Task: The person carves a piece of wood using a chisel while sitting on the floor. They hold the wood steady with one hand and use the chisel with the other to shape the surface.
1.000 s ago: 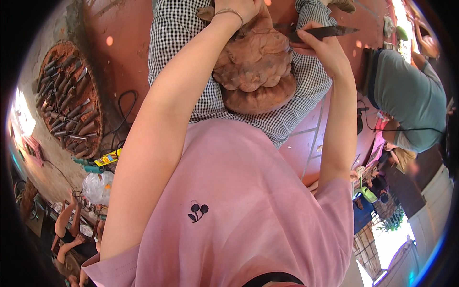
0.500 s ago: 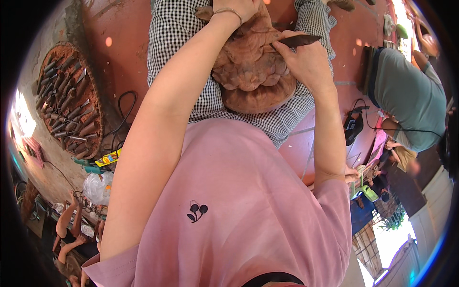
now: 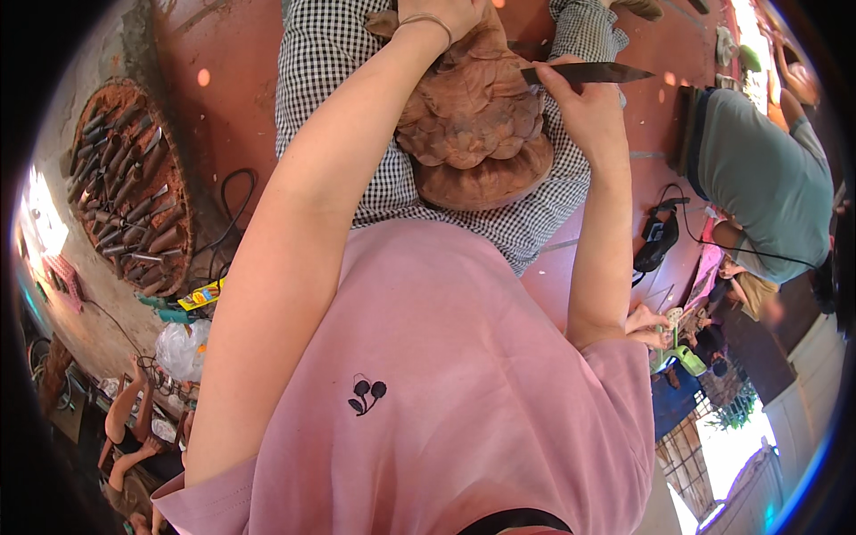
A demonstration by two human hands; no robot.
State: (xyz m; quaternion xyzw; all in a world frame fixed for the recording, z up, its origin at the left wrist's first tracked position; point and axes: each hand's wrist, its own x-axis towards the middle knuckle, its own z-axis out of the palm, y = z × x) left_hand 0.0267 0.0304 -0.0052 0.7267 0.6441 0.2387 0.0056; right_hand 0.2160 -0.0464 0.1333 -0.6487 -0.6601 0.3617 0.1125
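Observation:
A brown wood carving (image 3: 473, 116) with rounded, overlapping lobes and a smooth rounded base rests between my thighs, on checked trousers. My left hand (image 3: 453, 16), with a bracelet at the wrist, grips its far end; the upper picture edge cuts off most of the fingers. To the right of the carving, my right hand (image 3: 590, 111) is closed around a flat dark blade (image 3: 611, 73) with a pointed end. The point faces right, and the blade's other end comes near the carving's right side. Whether it touches the wood I cannot tell.
A round basket (image 3: 189, 209) full of wooden-handled carving tools stands at the left, beside a black cable (image 3: 223, 209). A yellow packet (image 3: 203, 294) and a clear plastic bag (image 3: 183, 349) lie below it. At the right another person in a grey-green shirt (image 3: 758, 178) bends over.
My right hand has shifted right and slightly away from the carving, carrying the blade along. More of the blade shows now. My left hand and the carving have hardly moved.

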